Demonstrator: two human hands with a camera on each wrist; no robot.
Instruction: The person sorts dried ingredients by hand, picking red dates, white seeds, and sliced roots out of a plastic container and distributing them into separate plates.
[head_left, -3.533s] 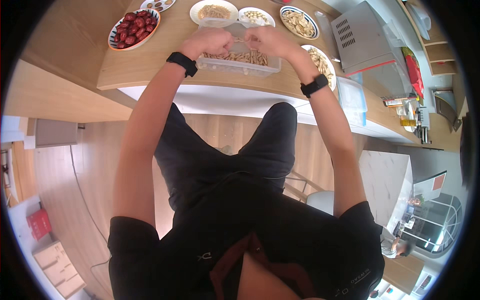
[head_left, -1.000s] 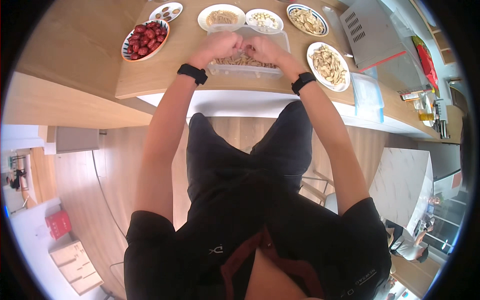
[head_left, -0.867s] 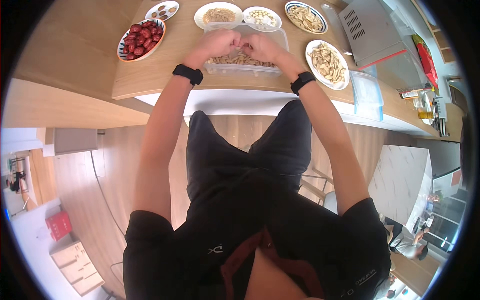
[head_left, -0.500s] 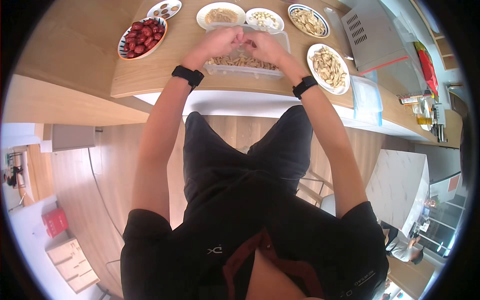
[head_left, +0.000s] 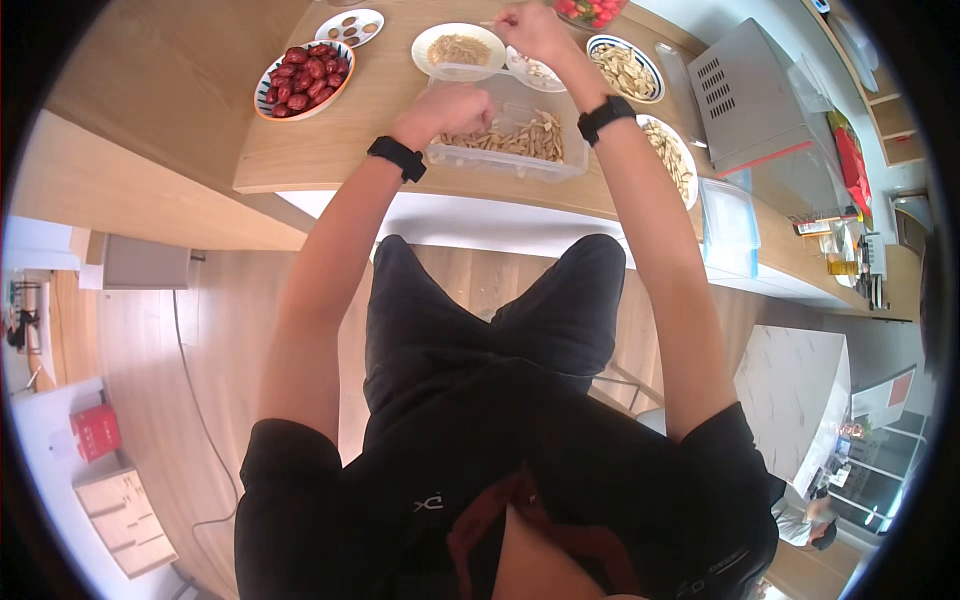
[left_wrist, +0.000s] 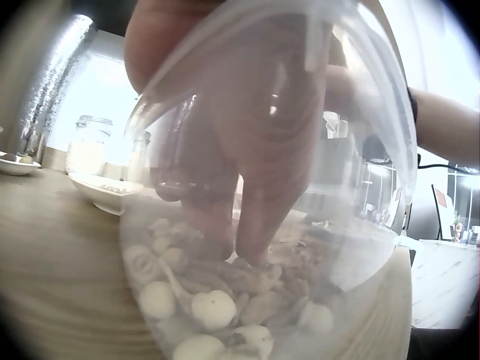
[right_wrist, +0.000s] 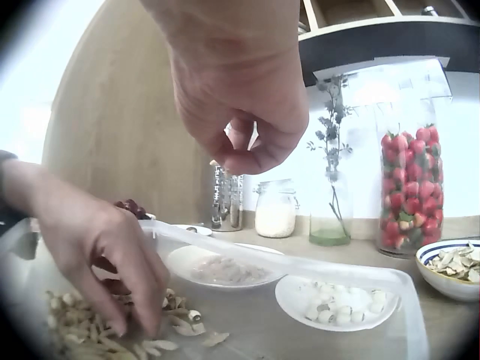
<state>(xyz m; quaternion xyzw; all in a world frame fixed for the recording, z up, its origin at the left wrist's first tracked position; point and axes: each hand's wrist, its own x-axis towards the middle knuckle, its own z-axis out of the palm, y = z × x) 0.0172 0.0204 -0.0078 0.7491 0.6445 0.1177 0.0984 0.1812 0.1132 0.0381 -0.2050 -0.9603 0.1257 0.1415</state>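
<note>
Fingers of the left hand (head_left: 448, 110) reach down into a clear plastic bin (head_left: 505, 166) on the counter (head_left: 372, 112), their tips slightly apart among loose, pale, elongated pieces (head_left: 537, 140); whether they pinch one cannot be told. The bin's long axis runs left to right across the person's front, while the pieces inside point in mixed directions. The right hand (head_left: 540, 34) is raised past the bin's far rim, above a small white plate (head_left: 547, 86), its thumb and fingers pressed together at the tips, seemingly pinching a thin pale sliver (head_left: 488, 23). From those fingers, the bin's contents lie lower and back toward the body. The left hand is plainly the nearer to the pieces, so reaching them with the right would seem to call for coming back over that rim.
</note>
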